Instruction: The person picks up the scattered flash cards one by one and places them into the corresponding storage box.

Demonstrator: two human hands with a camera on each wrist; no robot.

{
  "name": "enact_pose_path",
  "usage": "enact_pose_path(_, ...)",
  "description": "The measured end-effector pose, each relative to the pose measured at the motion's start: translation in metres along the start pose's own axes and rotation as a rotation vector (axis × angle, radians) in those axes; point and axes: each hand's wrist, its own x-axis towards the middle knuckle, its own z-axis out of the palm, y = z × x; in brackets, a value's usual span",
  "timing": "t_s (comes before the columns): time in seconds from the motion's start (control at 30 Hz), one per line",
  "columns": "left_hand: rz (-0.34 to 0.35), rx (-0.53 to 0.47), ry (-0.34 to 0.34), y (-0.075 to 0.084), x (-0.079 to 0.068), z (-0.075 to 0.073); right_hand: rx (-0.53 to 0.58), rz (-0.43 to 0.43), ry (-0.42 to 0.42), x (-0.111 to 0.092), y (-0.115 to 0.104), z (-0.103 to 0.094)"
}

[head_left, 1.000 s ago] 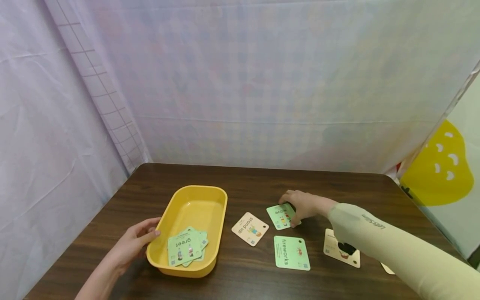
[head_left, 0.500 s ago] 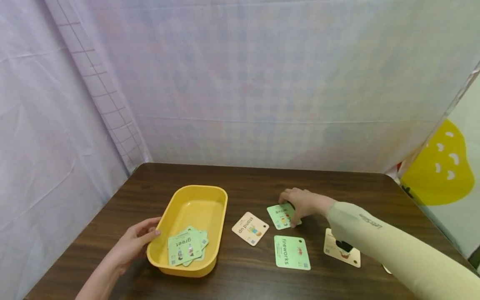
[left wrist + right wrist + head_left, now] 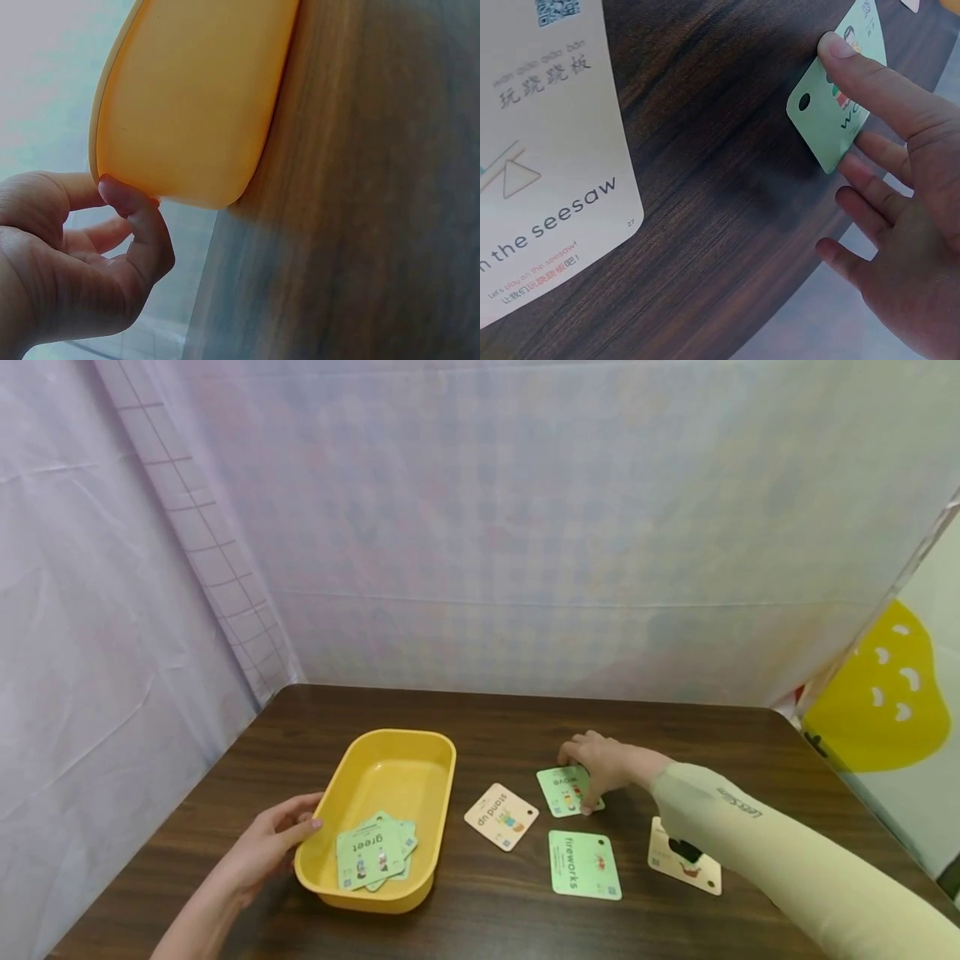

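My left hand pinches the near left rim of a yellow plastic tub between thumb and fingers. In the left wrist view, the thumb and fingertips of that hand meet the tub's wall. Several green cards lie inside, a "greet" card on top. To the right, my right hand holds a green "wave" card. In the right wrist view, that hand's thumb presses on the card's printed face, with fingers at its far edge; the card looks tilted there.
A cream "stand up" card and a green "fireworks" card lie on the dark wooden table. A cream card lies partly under the right forearm. White curtains hang behind and left of the table.
The "wave" card and my right hand have shifted very slightly up and to the right. A cream card edge at far right is now covered by the sleeve. My left hand keeps its place.
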Motion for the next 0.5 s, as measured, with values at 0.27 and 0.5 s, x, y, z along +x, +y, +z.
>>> enact_pose_path(0.27,0.008,-0.006,0.000,-0.0013,0.0011,-0.0008,0.027,-0.015,0.013,-0.0009,0.0031,0.0025)
enact_pose_path(0.5,0.004,-0.003,0.000,-0.0013,0.0011,-0.0001,0.095,-0.016,-0.001,-0.0037,0.0047,0.0036)
